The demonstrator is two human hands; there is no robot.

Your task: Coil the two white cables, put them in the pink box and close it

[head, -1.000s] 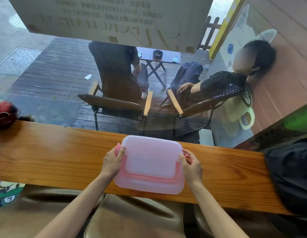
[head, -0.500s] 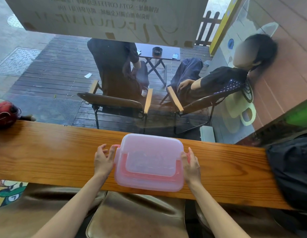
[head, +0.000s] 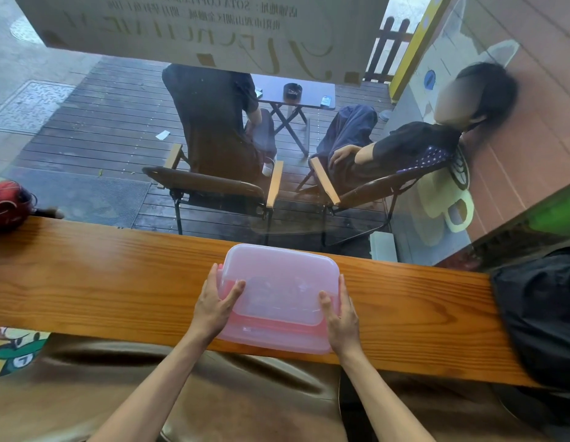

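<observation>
Lower centre of frame, on a wooden counter (head: 118,282): one pink box (head: 279,298), translucent lid on, contents only a faint blur. Gripped at both short sides, left hand (head: 213,309) and right hand (head: 342,317), fingers (head: 234,290) wrapped over the lid edge. At right, one black bag (head: 542,314); upper left, a red object (head: 6,202).

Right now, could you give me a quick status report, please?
Left hand and right hand gripping pink box sides. Lid on, box on wooden counter. Nothing obstructing.
</observation>
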